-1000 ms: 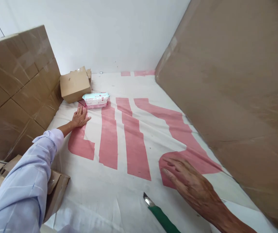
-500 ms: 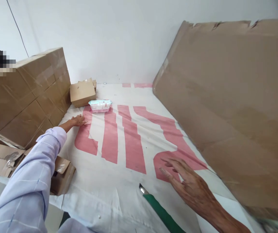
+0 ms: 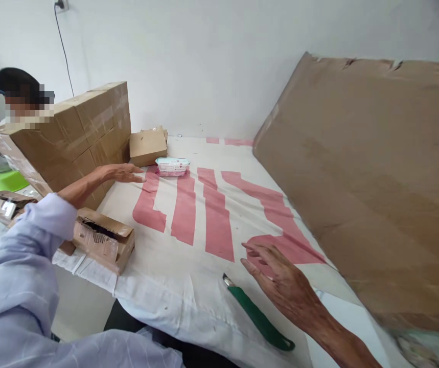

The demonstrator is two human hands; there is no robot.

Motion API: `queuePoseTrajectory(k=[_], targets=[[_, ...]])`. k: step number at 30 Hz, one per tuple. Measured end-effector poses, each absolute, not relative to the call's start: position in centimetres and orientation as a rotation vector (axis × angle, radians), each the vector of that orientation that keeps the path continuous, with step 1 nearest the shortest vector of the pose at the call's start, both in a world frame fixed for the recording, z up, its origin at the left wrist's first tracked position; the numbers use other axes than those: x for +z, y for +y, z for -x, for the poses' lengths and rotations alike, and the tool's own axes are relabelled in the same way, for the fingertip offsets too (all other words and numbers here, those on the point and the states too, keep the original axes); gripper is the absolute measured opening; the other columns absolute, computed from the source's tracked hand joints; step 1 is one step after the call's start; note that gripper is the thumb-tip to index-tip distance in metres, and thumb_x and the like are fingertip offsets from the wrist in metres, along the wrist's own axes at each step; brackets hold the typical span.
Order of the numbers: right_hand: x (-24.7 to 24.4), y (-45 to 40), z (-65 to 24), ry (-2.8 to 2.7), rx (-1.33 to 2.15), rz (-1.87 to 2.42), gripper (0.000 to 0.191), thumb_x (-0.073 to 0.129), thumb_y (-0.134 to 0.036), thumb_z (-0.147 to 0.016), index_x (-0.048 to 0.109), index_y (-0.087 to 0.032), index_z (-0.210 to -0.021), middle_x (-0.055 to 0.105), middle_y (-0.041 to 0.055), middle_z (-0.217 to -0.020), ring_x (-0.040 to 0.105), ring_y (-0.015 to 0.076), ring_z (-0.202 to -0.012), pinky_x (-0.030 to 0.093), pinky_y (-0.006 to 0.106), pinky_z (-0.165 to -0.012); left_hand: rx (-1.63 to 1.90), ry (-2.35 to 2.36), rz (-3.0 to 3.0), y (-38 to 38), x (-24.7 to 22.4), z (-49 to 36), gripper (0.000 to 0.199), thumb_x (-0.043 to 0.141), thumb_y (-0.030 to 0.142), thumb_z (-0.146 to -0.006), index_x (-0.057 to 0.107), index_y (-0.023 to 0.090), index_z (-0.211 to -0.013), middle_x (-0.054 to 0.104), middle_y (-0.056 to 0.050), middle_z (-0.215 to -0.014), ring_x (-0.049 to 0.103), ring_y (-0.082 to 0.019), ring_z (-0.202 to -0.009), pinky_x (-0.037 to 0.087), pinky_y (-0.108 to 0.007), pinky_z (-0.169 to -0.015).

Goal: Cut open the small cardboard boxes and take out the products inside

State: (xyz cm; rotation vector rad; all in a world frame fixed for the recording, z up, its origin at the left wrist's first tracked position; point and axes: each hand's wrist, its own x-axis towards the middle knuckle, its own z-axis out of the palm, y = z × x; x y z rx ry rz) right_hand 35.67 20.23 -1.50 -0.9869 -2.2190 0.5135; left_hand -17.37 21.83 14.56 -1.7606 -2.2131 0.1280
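Note:
My left hand (image 3: 125, 173) is stretched out over the cloth-covered table, fingers extended, near the wall of stacked cardboard boxes. It holds nothing. Just beyond its fingertips lie a packet of wipes (image 3: 172, 166) and a small closed cardboard box (image 3: 148, 146). My right hand (image 3: 280, 276) hovers at or just above the cloth on the right, fingers spread and holding nothing. Beside it a green-handled utility knife (image 3: 257, 317) lies on the cloth, its blade end pointing away from me. Whether the right hand touches the cloth I cannot tell.
Stacked, taped cartons (image 3: 85, 128) stand on the left, with a person (image 3: 20, 94) behind them. A large brown cardboard box (image 3: 376, 179) fills the right side. An opened small carton (image 3: 104, 237) sits at the table's left front edge. White cloth with red print (image 3: 188, 271) covers the table.
The view has shifted, showing more of the left side and the whole knife handle. My left hand has lifted and now reaches across in front of the stacked cartons. My right hand stays near the knife.

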Motion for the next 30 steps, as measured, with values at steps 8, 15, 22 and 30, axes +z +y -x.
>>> queuePoseTrajectory(k=[8, 15, 22, 30], targets=[[1.0, 17.5, -30.8, -2.26, 0.867, 0.93, 0.042, 0.058, -0.06, -0.106, 0.07, -0.025, -0.126, 0.076, 0.0129, -0.123, 0.079, 0.0299, -0.102, 0.069, 0.046, -0.086, -0.016, -2.559, 2.307, 1.3, 15.6, 18.4, 0.096, 0.078, 0.082, -0.08, 0.062, 0.032, -0.161, 0.065, -0.015, -0.162, 0.065, -0.039, -0.146, 0.054, -0.051, -0.118], [2.1, 14.7, -20.0, -2.395, 1.17, 0.577, 0.057, 0.068, -0.052, -0.1, 0.06, -0.028, -0.151, 0.069, 0.0145, -0.147, 0.07, 0.0338, -0.134, 0.059, 0.057, -0.115, -0.264, -2.518, 2.125, -2.9, 10.4, 16.5, 0.071, 0.085, 0.068, -0.082, 0.074, 0.026, -0.138, 0.068, -0.016, -0.15, 0.066, -0.04, -0.138, 0.054, -0.052, -0.119], [1.1, 13.8, -18.9, -2.361, 1.275, 0.559, 0.061, 0.069, -0.043, -0.099, 0.055, -0.029, -0.157, 0.066, 0.0143, -0.149, 0.065, 0.0326, -0.14, 0.055, 0.055, -0.119, -0.737, -2.389, 2.052, -4.9, 6.8, 10.6, 0.066, 0.082, 0.063, -0.088, 0.07, 0.028, -0.143, 0.062, -0.018, -0.157, 0.063, -0.04, -0.142, 0.053, -0.059, -0.122], [1.6, 14.5, -22.0, -2.295, 1.342, 0.734, 0.057, 0.067, -0.054, -0.101, 0.059, -0.03, -0.152, 0.064, 0.015, -0.151, 0.068, 0.0321, -0.134, 0.066, 0.046, -0.094, -1.624, -2.67, 1.799, -5.4, 3.2, 10.3, 0.046, 0.073, 0.062, -0.089, 0.067, 0.024, -0.115, 0.061, -0.018, -0.163, 0.07, -0.035, -0.136, 0.065, -0.048, -0.101]])
